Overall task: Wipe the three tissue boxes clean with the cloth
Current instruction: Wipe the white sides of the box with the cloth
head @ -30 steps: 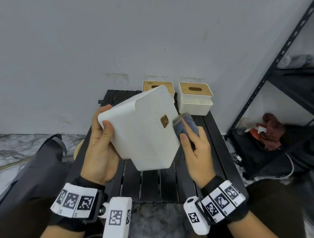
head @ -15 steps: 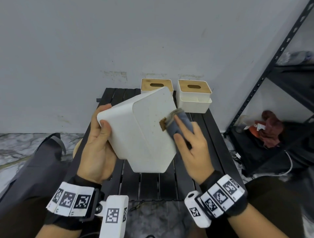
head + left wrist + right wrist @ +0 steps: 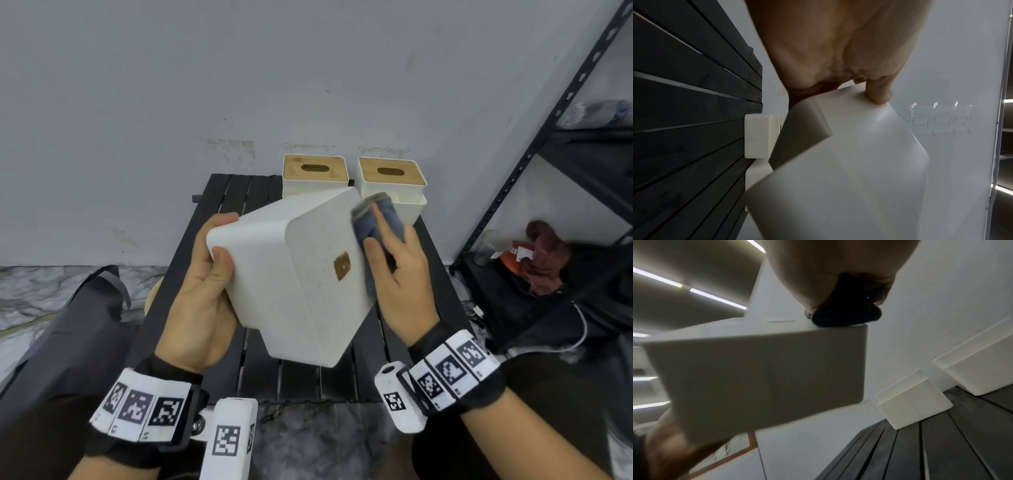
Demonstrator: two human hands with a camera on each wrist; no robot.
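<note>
Matt white plastic tissue box (image 3: 301, 274), soft grey cloth (image 3: 376, 222), dark slatted wooden table (image 3: 308, 380).

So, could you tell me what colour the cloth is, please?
The cloth is grey-blue; the head view shows it best.

The left hand (image 3: 197, 301) covers the left face of the white plastic tissue box held tilted above the table (image 3: 301, 274); its fingers behind that box are hidden in the head view. This held box conceals the front wall of the white tissue box with a wooden slotted lid at the far edge of the black slatted table (image 3: 315, 171). The folded grey-blue cloth (image 3: 376, 222) is partly covered by the right hand (image 3: 397, 270) and hides the held box's upper right edge. The cloth also masks part of the second wooden-lidded white box, far right corner (image 3: 390, 176). In the right wrist view the cloth (image 3: 846, 313) appears dark, its texture indistinct, and the held box (image 3: 760, 376) is blurred. In the left wrist view the held box (image 3: 849, 178) runs off the bottom edge. Items on the black metal shelf unit (image 3: 582, 274) are too small to identify.
</note>
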